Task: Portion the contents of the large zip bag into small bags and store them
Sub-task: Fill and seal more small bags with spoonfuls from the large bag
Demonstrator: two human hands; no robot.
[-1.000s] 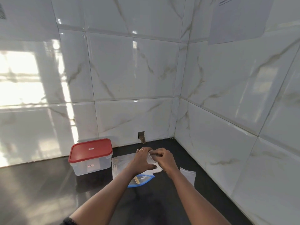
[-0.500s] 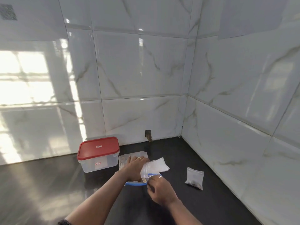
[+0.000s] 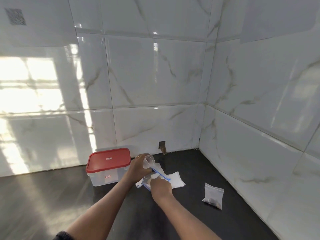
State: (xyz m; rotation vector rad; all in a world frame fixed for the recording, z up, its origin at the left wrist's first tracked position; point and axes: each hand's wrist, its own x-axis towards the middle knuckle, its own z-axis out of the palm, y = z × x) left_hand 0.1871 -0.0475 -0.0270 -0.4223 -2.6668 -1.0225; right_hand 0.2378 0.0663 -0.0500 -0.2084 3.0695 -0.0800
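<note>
Head view looks down on a dark table [image 3: 138, 220] in a tiled corner. The left hand [image 3: 138, 168] grips a small clear bag [image 3: 149, 161], lifted with its mouth open. The right hand [image 3: 161, 187] has its fingers inside the large zip bag [image 3: 160, 175], their grip hidden. That bag lies on flat white bags [image 3: 175, 181], beside a red-lidded container [image 3: 107, 170]. A filled small bag [image 3: 213, 196] lies apart, to the right.
</note>
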